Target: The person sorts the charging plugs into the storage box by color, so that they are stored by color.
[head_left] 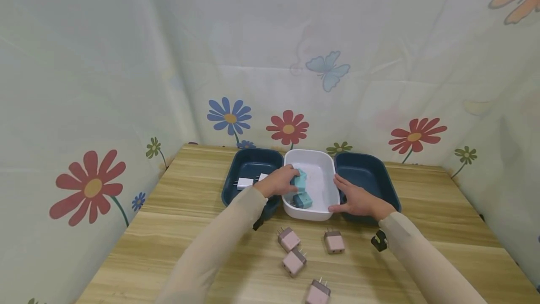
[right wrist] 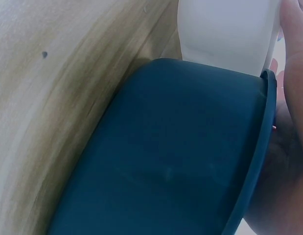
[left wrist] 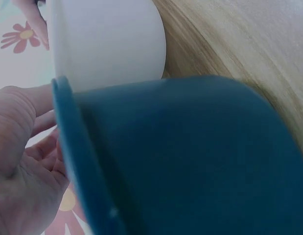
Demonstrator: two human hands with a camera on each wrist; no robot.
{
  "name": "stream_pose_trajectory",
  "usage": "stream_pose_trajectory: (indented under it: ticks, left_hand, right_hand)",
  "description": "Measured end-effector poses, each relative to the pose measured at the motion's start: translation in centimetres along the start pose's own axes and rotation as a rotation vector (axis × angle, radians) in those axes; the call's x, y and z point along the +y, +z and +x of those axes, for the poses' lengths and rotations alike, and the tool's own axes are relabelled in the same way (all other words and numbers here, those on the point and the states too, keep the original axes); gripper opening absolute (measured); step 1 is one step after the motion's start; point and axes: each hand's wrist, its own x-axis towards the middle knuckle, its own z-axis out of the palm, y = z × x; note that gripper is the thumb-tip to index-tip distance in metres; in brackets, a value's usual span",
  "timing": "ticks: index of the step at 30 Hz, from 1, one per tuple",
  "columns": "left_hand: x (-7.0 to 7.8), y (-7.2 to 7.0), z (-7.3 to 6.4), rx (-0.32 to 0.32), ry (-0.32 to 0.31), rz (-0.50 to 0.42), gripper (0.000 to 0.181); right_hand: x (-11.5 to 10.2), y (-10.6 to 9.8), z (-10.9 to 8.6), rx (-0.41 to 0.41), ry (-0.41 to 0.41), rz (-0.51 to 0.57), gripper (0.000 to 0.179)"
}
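My left hand (head_left: 276, 180) reaches over the left side of a white tray (head_left: 322, 179), its thumb and fingers pinching a teal charger plug (head_left: 300, 181). Just below it, another teal charger plug (head_left: 303, 200) lies on the tray floor with its prongs to the left. My right hand (head_left: 358, 200) is spread at the tray's right rim, thumb near the front corner and fingers farther back, holding no plug. In the left wrist view the left hand (left wrist: 26, 156) is partly hidden behind a blue tray wall; the plug does not show there.
Dark blue trays flank the white one: the left tray (head_left: 236, 168) holds white charger plugs (head_left: 245, 183), and the right tray (head_left: 367, 172) sits under the right wrist. Several pink charger plugs (head_left: 334, 241) lie on the wooden table (head_left: 147, 247) in front. A flowered curtain (head_left: 261, 83) stands behind.
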Motion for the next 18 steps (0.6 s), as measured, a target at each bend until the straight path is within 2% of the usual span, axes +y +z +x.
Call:
stream_pose_trajectory:
  ticks: [4,8,18]
  left_hand:
    - [-0.2,0.1,0.0,0.021,-0.006,-0.003,0.043]
    - [-0.1,-0.2,-0.7,0.046,0.008,-0.019,0.042]
    - [-0.1,-0.7,-3.0,0.079,0.152,-0.035,0.038]
  right_hand:
    - [0.0,0.0,0.0,0.002,0.003,-0.001,0.104]
    - [-0.1,0.0,0.0,0.001,0.004,-0.002,0.105]
    - [-0.1,-0.2,-0.2,-0.013,0.012,-0.010,0.104]
